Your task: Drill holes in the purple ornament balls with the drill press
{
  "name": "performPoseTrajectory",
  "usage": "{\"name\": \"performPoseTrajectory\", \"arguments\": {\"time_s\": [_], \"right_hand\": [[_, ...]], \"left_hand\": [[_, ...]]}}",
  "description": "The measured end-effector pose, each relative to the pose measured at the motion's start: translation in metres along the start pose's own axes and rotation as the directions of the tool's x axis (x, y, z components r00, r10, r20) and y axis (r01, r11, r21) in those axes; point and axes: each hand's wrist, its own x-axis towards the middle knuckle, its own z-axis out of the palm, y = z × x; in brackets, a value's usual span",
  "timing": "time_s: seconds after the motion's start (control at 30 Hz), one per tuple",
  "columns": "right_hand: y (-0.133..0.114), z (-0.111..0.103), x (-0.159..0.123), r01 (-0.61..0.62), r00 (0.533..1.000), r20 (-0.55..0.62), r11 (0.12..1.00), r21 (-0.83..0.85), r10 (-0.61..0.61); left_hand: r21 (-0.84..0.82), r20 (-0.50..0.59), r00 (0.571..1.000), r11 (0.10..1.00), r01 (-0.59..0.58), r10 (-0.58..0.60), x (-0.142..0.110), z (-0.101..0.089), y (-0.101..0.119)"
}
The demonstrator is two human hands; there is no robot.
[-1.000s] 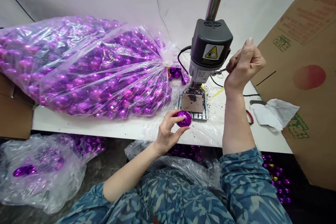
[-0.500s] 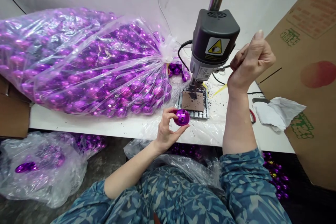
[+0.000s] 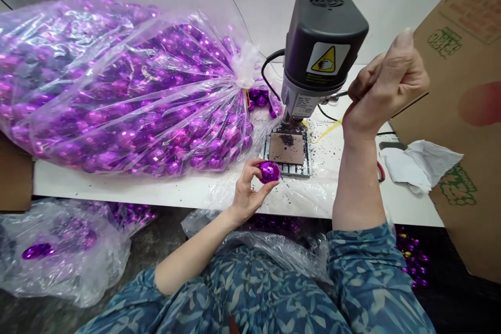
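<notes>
Between the thumb and fingers of my left hand (image 3: 250,192) is a shiny purple ball (image 3: 270,171), a faceted ornament by its look. It is held just in front of the metal base of a small drill press (image 3: 321,52). My right hand (image 3: 387,83) is closed around the drill press's feed lever (image 3: 341,94), on the right side of the machine; most of the grip end is hidden in the fist. Below the drill head lies a brown board (image 3: 286,148) with a small hole and dark shavings. The drill bit itself is hard to make out.
A large clear bag (image 3: 129,88) of purple balls fills the table's left side. A cardboard box (image 3: 462,115) stands at right, near crumpled white paper (image 3: 422,164). Plastic bags (image 3: 62,255) lie below the white table (image 3: 156,189), and loose balls (image 3: 413,258) lie at lower right.
The view has shifted slightly, with the drill press appearing a little larger. The purple ball has turned a bit in my left fingers. My right hand keeps its hold on the lever.
</notes>
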Motion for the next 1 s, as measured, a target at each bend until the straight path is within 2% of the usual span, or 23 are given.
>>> {"name": "performPoseTrajectory", "arguments": {"time_s": [0.27, 0.4, 0.5, 0.57, 0.63, 0.73, 0.8, 1.0], "right_hand": [[-0.001, 0.000, 0.000, -0.016, 1.000, 0.001, 1.000, -0.012, 0.016], [-0.001, -0.003, 0.000, -0.006, 1.000, 0.013, 0.999, -0.039, 0.006], [0.001, -0.003, -0.001, -0.004, 1.000, 0.015, 0.999, -0.035, 0.004], [0.002, -0.003, 0.000, 0.009, 1.000, 0.010, 0.999, -0.033, -0.009], [0.003, -0.003, 0.000, 0.021, 1.000, 0.005, 0.998, -0.056, -0.021], [0.003, -0.003, 0.000, 0.026, 1.000, 0.017, 0.995, -0.097, -0.024], [0.002, -0.003, -0.001, 0.030, 0.999, 0.025, 0.994, -0.106, -0.027], [-0.001, -0.002, -0.002, 0.029, 0.999, 0.023, 0.981, -0.193, -0.025]], "left_hand": [[0.010, -0.002, 0.999, 0.999, 0.033, -0.033, -0.002, 0.000, -0.005], [0.012, 0.034, 0.999, 1.000, -0.020, 0.020, -0.001, -0.002, -0.008], [0.029, 0.058, 0.998, 0.999, -0.015, 0.013, -0.001, -0.002, -0.010], [0.010, 0.045, 0.999, 0.999, 0.030, -0.031, -0.002, 0.000, -0.013], [-0.048, 0.018, 0.992, 0.991, 0.124, -0.123, -0.004, 0.002, -0.016], [-0.172, 0.019, 0.951, 0.936, 0.308, -0.310, -0.002, 0.005, -0.026], [-0.212, 0.067, 0.926, 0.902, 0.377, -0.371, 0.006, 0.010, -0.037], [-0.194, 0.184, 0.942, 0.929, 0.315, -0.280, 0.047, 0.042, -0.077]]}}
